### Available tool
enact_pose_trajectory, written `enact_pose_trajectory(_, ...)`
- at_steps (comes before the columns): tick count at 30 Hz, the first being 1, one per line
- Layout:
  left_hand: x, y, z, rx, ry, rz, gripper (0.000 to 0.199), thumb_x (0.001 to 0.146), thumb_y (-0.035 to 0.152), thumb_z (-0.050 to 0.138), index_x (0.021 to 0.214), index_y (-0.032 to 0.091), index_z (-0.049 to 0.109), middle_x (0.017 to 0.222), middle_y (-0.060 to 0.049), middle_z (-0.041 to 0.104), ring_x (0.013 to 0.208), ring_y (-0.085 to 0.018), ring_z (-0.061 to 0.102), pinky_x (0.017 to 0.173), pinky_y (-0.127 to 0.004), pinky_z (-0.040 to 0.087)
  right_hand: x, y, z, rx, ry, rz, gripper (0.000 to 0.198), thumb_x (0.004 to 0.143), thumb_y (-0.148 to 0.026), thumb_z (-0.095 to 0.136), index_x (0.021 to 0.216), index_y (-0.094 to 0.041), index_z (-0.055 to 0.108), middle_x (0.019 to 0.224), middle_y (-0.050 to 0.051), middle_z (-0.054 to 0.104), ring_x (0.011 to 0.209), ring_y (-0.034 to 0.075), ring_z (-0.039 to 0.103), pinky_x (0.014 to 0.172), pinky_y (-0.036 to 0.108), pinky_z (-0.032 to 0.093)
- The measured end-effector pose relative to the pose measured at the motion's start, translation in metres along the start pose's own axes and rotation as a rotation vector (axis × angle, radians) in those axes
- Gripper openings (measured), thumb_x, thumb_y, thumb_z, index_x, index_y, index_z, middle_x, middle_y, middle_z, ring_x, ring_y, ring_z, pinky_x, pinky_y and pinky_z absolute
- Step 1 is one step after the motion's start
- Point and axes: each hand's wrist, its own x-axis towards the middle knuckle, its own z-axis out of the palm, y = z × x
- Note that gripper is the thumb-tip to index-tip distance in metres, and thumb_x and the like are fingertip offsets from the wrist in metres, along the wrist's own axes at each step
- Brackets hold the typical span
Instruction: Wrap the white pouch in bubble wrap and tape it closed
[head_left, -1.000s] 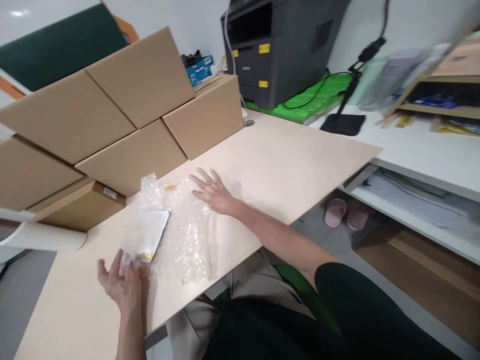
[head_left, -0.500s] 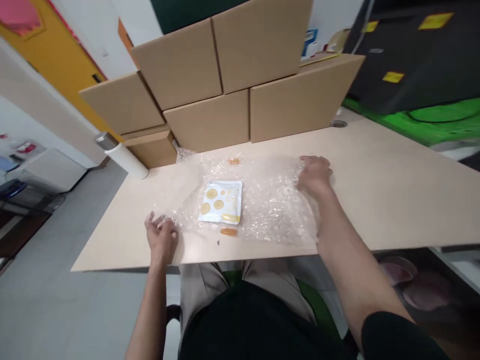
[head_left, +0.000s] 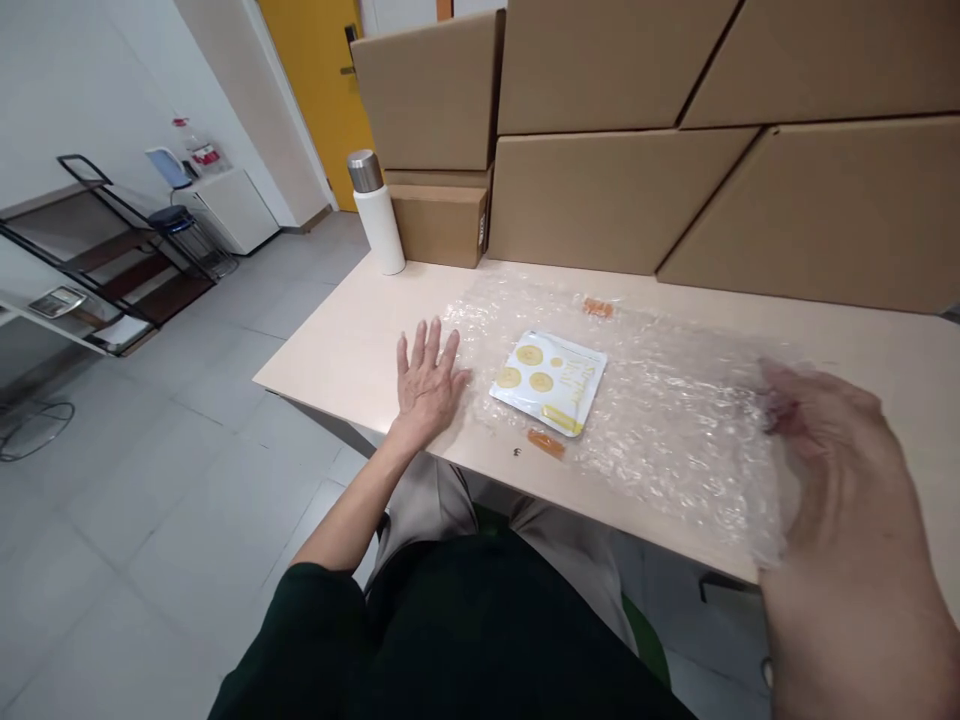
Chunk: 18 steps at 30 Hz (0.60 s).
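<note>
A sheet of clear bubble wrap [head_left: 660,400] lies spread across the table. On its left part rests a flat white pouch [head_left: 551,382] printed with yellow round shapes, tilted slightly. My left hand [head_left: 427,392] lies flat on the table by the sheet's left edge, fingers spread, holding nothing. At the right end, my right hand [head_left: 840,450] has its fingers curled on the edge of the bubble wrap; it is somewhat blurred. Orange strips show at the sheet's back edge [head_left: 598,308] and front edge [head_left: 546,443].
Large cardboard boxes [head_left: 592,200] stand stacked along the table's back. A white bottle with a metal cap [head_left: 380,225] and a small brown box [head_left: 442,225] stand at the back left. Near the front edge is a tiny dark mark [head_left: 517,452]. A black trolley [head_left: 112,250] is off to the left.
The view has swung left. My left hand has gone from loosely curled at the wrap's front left corner to flat with fingers spread. My right hand stays at the right edge, nearer the camera.
</note>
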Motion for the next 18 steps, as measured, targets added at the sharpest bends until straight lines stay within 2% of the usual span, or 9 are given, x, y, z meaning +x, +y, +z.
enact_pose_trajectory(2,0.005,0.003,0.002,0.014,-0.073,0.083,0.062,0.096,0.041,0.045,0.15,0.012,0.038,0.163,-0.017,0.024,0.153,-0.03,0.009,0.123,-0.053,0.0,-0.005,0.003,0.004,0.102,-0.006,0.029,0.044,0.053,-0.052,0.088,0.057,-0.024,0.055,0.069,0.011,0.062,0.046,0.011,0.046,0.042,0.033,0.033)
enact_pose_trajectory(3,0.007,0.004,0.004,0.02,-0.099,0.122,0.064,0.097,0.043,0.044,0.151,0.01,0.036,0.163,-0.018,0.023,0.153,-0.03,0.009,0.124,-0.053,0.002,-0.007,0.004,0.006,0.162,-0.01,0.052,0.039,0.053,-0.046,0.09,0.057,-0.024,0.057,0.074,0.013,0.065,0.048,0.01,0.047,0.043,0.033,0.034)
enact_pose_trajectory(8,0.009,0.013,0.016,0.011,-0.201,0.266,0.067,0.098,0.045,0.041,0.151,0.006,0.035,0.161,-0.019,0.027,0.152,-0.029,0.016,0.124,-0.048,0.01,-0.009,0.005,0.012,0.12,0.072,-0.047,0.007,0.067,-0.023,0.075,0.071,-0.024,0.07,0.092,0.02,0.072,0.054,0.014,0.053,0.049,0.036,0.04)
enact_pose_trajectory(12,0.008,0.018,0.022,-0.041,-0.31,0.26,0.062,0.1,0.045,0.035,0.147,0.006,0.042,0.157,-0.019,0.037,0.149,-0.03,0.027,0.122,-0.045,0.019,0.0,0.005,0.011,-0.013,0.096,-0.065,0.014,0.073,-0.017,0.071,0.086,-0.019,0.075,0.094,0.021,0.072,0.056,0.015,0.054,0.055,0.037,0.042)
enact_pose_trajectory(15,0.008,0.015,0.023,-0.135,-0.359,0.224,0.059,0.1,0.045,0.037,0.146,0.008,0.045,0.157,-0.018,0.038,0.147,-0.031,0.032,0.12,-0.045,0.024,0.013,0.005,0.009,-0.158,0.067,-0.127,0.006,0.075,-0.015,0.07,0.08,-0.018,0.072,0.088,0.016,0.071,0.06,0.014,0.053,0.064,0.033,0.045)
enact_pose_trajectory(18,0.007,0.006,0.022,-0.275,-0.355,0.166,0.057,0.097,0.043,0.043,0.143,0.01,0.049,0.156,-0.017,0.04,0.147,-0.031,0.032,0.121,-0.046,0.022,0.028,0.006,0.006,-0.266,-0.001,-0.182,0.004,0.076,-0.016,0.069,0.075,-0.019,0.066,0.077,0.006,0.066,0.065,0.014,0.054,0.071,0.03,0.045)
